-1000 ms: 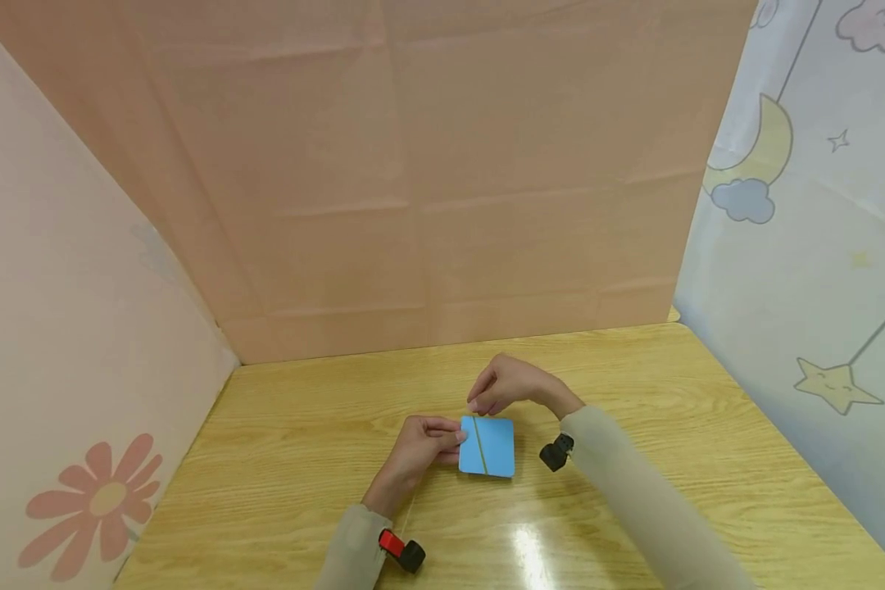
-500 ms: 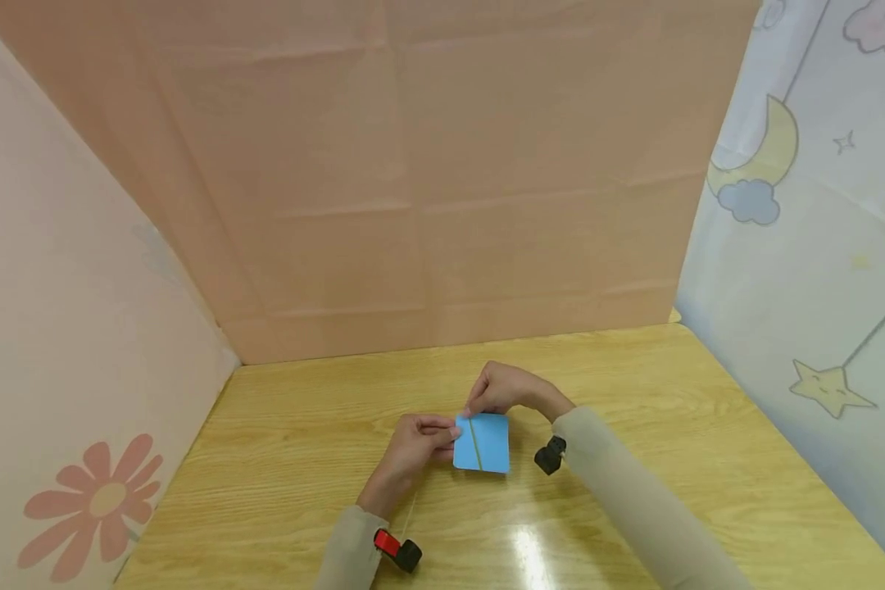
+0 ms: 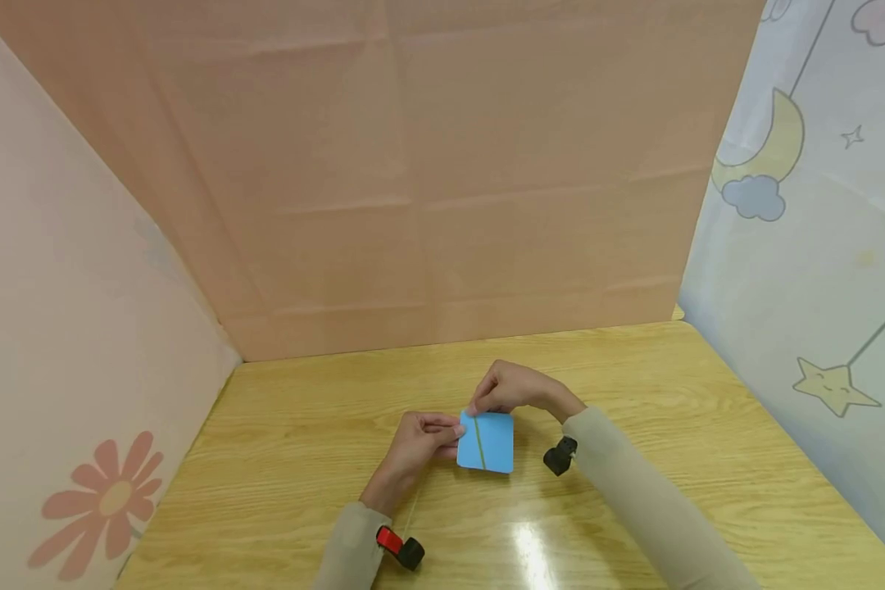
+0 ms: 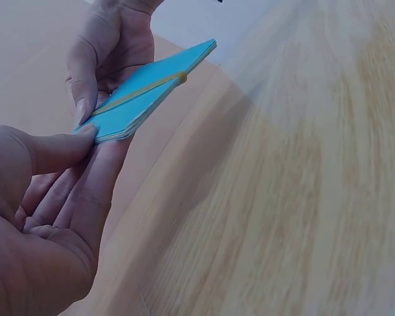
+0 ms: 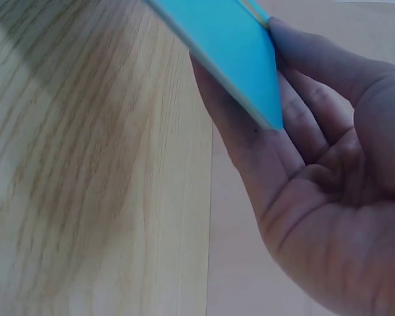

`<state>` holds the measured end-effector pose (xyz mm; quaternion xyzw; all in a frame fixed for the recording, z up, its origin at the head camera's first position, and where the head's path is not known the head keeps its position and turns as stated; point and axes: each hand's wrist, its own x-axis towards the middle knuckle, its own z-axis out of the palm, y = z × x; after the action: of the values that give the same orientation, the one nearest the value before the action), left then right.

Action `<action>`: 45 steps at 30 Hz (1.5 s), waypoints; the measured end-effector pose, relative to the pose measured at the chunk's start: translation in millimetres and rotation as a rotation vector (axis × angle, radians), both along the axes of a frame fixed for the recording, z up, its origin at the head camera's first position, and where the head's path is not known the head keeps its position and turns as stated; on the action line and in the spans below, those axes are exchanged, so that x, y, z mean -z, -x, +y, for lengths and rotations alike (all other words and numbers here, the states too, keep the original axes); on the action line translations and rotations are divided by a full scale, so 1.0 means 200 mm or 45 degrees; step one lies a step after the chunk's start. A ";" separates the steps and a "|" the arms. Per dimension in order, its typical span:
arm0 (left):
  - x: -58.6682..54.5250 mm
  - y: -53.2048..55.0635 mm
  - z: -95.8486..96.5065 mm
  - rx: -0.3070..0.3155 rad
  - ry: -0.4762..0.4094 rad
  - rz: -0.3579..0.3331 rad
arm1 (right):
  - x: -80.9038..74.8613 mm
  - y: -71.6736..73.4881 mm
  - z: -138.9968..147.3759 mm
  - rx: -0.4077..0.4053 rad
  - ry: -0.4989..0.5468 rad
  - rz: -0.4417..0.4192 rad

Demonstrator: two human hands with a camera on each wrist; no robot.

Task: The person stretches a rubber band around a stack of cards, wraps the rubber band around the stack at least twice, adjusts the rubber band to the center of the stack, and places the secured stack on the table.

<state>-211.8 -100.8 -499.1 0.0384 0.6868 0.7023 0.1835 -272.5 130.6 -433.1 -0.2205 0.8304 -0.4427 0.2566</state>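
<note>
Long beige sleeves, black wrist camera on right, black-and-red one on left

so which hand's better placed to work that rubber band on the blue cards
Right, probably. The right hand grips the blue card stack at its far edge, fingertips at the end of the rubber band. The left hand pinches the stack's left edge, steadying it.

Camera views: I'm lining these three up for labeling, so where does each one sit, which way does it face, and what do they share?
Head: from above, facing forward and down at the table; both hands, sleeves.
Left wrist: behind the left hand, looking along the stack of blue cards; right hand beyond.
Right wrist: beside the right hand, looking at the cards' underside.
Shared: all show the cards; two show the rubber band.
</note>
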 end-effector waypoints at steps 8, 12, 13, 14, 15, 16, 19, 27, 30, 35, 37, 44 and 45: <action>-0.01 0.00 0.00 0.004 0.000 0.016 | 0.01 0.01 0.03 -0.013 0.067 -0.028; -0.01 0.00 -0.01 0.005 -0.014 0.002 | 0.03 0.01 0.04 -0.010 0.078 -0.039; -0.01 0.00 -0.01 0.008 -0.013 0.003 | 0.03 0.01 0.05 -0.005 0.077 -0.039; 0.00 0.00 -0.01 0.008 -0.015 0.000 | 0.03 0.01 0.05 0.007 0.071 -0.052; 0.00 0.00 -0.01 0.006 -0.018 -0.002 | 0.03 0.00 0.06 0.013 0.074 -0.054; 0.00 0.01 -0.02 0.001 -0.019 -0.003 | 0.03 0.00 0.06 0.021 0.076 -0.063; -0.01 0.01 -0.02 -0.011 -0.021 0.002 | 0.02 -0.01 0.08 0.036 0.089 -0.075; -0.01 0.02 -0.03 0.013 -0.016 -0.005 | 0.01 0.00 0.06 -0.007 0.057 -0.066; 0.00 0.01 -0.02 0.022 -0.015 -0.011 | 0.01 0.01 0.03 -0.035 0.046 -0.031; -0.01 0.01 -0.02 0.034 -0.034 -0.001 | 0.00 0.02 -0.02 -0.045 0.017 -0.008; -0.01 0.01 -0.02 0.029 -0.040 -0.001 | -0.01 0.02 -0.03 -0.041 0.007 -0.016; 0.01 0.00 -0.02 0.010 -0.022 -0.012 | 0.01 0.02 -0.02 -0.052 0.016 -0.010; 0.01 0.00 -0.02 0.012 -0.025 -0.008 | 0.01 0.02 -0.02 -0.053 0.013 -0.006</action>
<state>-212.7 -104.4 -501.1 0.0411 0.6790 0.7083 0.1885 -276.9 127.0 -434.8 -0.2378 0.8228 -0.4420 0.2665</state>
